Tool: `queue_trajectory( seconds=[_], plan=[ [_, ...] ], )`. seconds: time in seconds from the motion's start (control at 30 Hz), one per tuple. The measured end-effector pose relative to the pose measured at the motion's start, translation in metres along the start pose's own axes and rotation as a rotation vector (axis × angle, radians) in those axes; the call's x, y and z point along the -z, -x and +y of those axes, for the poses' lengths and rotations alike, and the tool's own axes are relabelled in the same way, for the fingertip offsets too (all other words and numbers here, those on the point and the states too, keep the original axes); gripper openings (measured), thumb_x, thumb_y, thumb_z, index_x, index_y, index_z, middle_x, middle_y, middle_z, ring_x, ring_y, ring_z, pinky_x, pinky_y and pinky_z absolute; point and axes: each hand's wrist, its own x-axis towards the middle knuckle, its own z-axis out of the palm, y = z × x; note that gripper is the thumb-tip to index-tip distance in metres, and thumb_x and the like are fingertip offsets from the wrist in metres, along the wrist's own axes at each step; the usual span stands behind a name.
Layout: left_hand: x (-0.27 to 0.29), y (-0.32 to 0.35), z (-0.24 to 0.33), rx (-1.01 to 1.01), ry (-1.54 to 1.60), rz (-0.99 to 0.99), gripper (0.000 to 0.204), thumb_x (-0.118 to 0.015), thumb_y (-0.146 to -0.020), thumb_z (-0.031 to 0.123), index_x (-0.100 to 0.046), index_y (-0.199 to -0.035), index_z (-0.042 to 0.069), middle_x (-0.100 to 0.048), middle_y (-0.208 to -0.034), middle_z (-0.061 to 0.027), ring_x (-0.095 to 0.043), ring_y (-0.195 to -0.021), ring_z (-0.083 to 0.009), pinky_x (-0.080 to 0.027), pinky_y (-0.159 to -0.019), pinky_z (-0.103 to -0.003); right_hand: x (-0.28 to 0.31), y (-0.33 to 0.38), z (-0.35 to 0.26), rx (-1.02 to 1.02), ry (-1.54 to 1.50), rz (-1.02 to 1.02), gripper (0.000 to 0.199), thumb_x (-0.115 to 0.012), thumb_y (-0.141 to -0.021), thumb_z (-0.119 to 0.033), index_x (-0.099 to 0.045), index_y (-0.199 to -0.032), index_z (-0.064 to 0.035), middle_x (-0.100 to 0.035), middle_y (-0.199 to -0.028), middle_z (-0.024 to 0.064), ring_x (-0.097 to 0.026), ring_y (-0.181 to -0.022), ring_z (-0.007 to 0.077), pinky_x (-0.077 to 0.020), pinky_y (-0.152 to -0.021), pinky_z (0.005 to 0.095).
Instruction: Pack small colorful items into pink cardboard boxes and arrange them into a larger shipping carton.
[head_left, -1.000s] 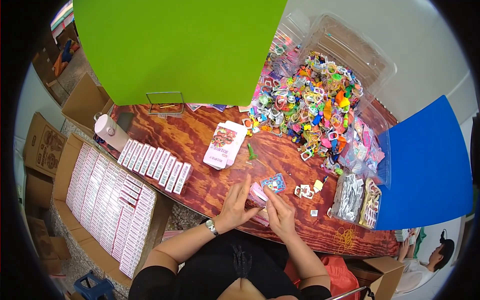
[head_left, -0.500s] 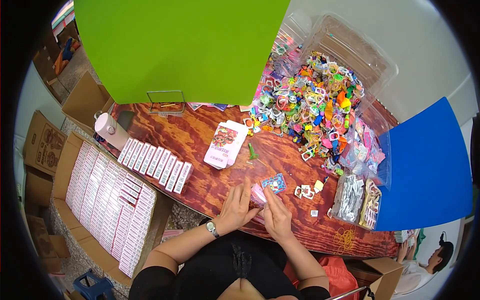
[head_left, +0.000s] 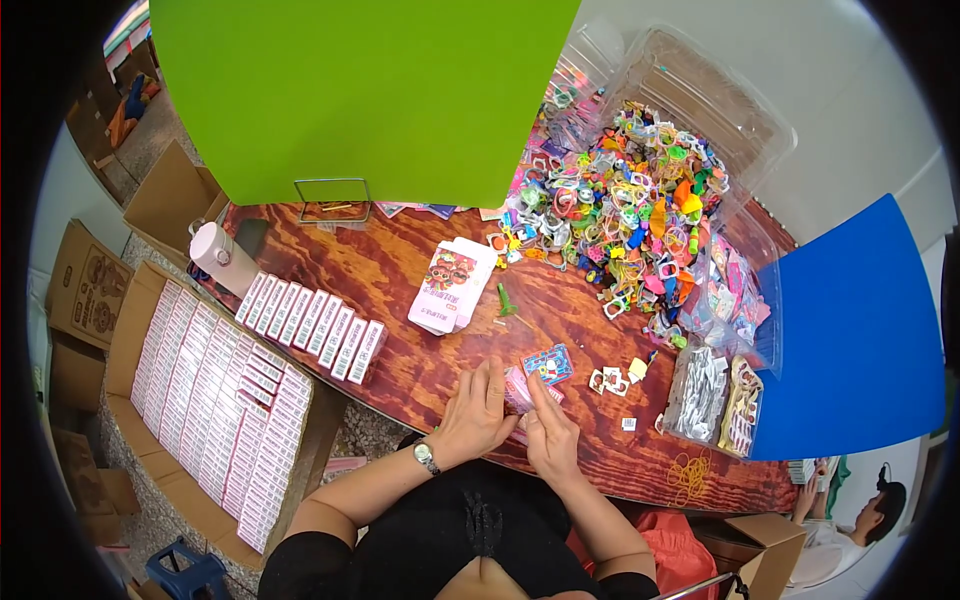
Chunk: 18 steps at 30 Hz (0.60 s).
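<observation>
At the table's near edge a small pink box (head_left: 517, 391) is between my two hands, mostly covered by them. My left hand (head_left: 476, 412) presses along its left side, fingers together and pointing away from me, thumb toward the box. My right hand (head_left: 551, 430) grips the box from the right, forefinger stretched along its side. Just beyond the right fingertips lies a blue printed card packet (head_left: 549, 365). Small white picture cards (head_left: 608, 382) rest to its right. Farther off is a stack of flat pink-and-white cartons (head_left: 448, 288), with a small green plastic piece (head_left: 504, 299) beside it.
A row of packed pink boxes (head_left: 310, 322) stands at the table's left edge, near a pink bottle (head_left: 222, 258). A big carton (head_left: 215, 410) of such boxes sits lower left. Colourful trinkets (head_left: 640, 220) heap at back right. Rubber bands (head_left: 688, 478) lie near right; another person (head_left: 862, 530) works beyond.
Both hands have shifted only slightly around the pink box. The things on the table have stayed in place.
</observation>
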Motion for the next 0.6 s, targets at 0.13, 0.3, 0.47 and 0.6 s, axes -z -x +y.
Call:
queue_trajectory(
  seconds=[0.13,0.3,0.47,0.6],
  plan=[
    [0.002,-0.002,0.003,0.024,0.048,0.001,0.106,-0.077,-0.079,0.015,-0.008,-0.15,-0.021,-0.044,-0.133,-0.0356,-0.05,-0.111,-0.049,-0.047,-0.095,-0.05,-0.01,-0.002,0.007,0.271,0.253,0.118,0.048,-0.054,-0.092,0.006,-0.056,-0.139,0.0048,-0.057,-0.141,0.0267,-0.061,-0.126,0.0382,-0.0483,-0.106,0.0421],
    [0.015,-0.003,-0.001,-0.006,0.082,0.061,0.105,-0.077,-0.078,0.014,-0.01,-0.151,-0.02,-0.047,-0.13,-0.0336,-0.05,-0.11,-0.0467,-0.044,-0.098,-0.05,0.004,-0.017,0.0,0.245,0.156,-0.047,0.049,-0.065,-0.09,0.001,-0.057,-0.137,0.0061,-0.057,-0.139,0.0283,-0.059,-0.127,0.0413,-0.0479,-0.107,0.0442],
    [0.017,-0.001,-0.003,0.033,0.116,0.089,0.109,-0.079,-0.074,0.015,-0.012,-0.154,-0.015,-0.05,-0.123,-0.0299,-0.05,-0.108,-0.0437,-0.045,-0.096,-0.047,-0.018,-0.027,-0.003,0.378,0.24,0.042,0.045,-0.066,-0.092,0.001,-0.059,-0.136,0.0034,-0.06,-0.136,0.0279,-0.06,-0.126,0.0387,-0.0496,-0.105,0.0428],
    [0.04,0.006,-0.008,0.019,0.142,0.034,0.097,-0.074,-0.084,0.018,-0.016,-0.158,-0.007,-0.054,-0.113,-0.0231,-0.055,-0.099,-0.0399,-0.048,-0.089,-0.047,-0.023,-0.03,-0.002,0.246,0.064,-0.068,0.044,-0.063,-0.094,0.001,-0.058,-0.137,0.0052,-0.062,-0.134,0.0267,-0.062,-0.125,0.0372,-0.0489,-0.104,0.0394]
  ],
)
